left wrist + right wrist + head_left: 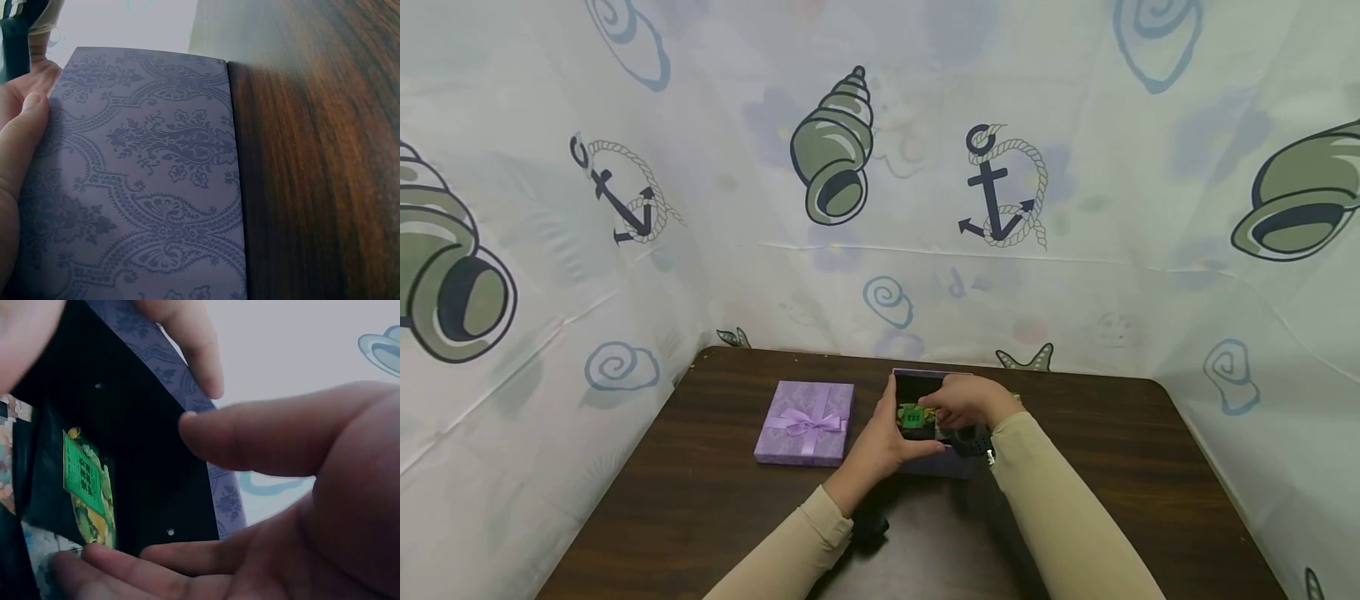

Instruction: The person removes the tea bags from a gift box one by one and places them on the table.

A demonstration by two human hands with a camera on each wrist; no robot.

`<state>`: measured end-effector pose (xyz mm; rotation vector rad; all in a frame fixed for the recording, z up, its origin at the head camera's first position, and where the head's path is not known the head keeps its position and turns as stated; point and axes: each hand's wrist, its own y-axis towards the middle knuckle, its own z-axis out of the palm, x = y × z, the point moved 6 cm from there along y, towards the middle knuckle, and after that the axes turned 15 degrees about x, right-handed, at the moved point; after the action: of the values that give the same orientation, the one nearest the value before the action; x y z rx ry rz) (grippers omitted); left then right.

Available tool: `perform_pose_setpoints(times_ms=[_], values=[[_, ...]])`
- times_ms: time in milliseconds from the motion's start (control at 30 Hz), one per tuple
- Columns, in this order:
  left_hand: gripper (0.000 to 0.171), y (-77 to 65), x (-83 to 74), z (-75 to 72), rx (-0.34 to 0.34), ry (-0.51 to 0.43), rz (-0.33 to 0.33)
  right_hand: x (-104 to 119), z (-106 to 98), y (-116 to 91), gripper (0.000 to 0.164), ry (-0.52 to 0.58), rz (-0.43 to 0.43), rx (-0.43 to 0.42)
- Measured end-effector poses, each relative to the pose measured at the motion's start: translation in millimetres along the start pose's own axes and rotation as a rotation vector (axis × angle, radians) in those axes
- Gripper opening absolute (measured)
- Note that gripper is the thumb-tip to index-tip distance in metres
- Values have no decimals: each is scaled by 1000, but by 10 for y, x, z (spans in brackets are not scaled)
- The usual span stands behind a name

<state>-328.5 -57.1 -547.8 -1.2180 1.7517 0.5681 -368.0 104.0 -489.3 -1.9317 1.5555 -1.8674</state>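
A purple patterned box (936, 463) with a black inside stands on the table, its opening towards me. My left hand (883, 442) grips its left side, fingers along that side and thumb at the front edge. My right hand (967, 400) reaches into the box. Inside is a black packet with a green label (84, 475); beside it lies a pale packet (47, 544). In the right wrist view, the right fingertips touch around the packets' lower ends, while the thumb stays apart near the rim. The box's patterned side (156, 169) fills much of the left wrist view.
A lilac lid (786, 450) with a ribbon bow lies left of the box on the dark wooden table (1135, 467). A black device (868, 529) sits at the left wrist, another (972, 440) at the right. Printed white cloth (925, 250) hangs behind and at both sides.
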Motion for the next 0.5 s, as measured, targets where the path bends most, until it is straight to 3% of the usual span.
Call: perform_pose_setpoints(times_ms=[100, 233, 500], values=[[150, 3, 10, -15, -2, 1, 5, 21, 5, 38, 77, -23, 14, 57], [149, 4, 4, -23, -1, -1, 18, 34, 21, 96, 74, -53, 19, 97], [147, -11, 9, -6, 6, 3, 22, -55, 58, 202, 59, -47, 9, 63]])
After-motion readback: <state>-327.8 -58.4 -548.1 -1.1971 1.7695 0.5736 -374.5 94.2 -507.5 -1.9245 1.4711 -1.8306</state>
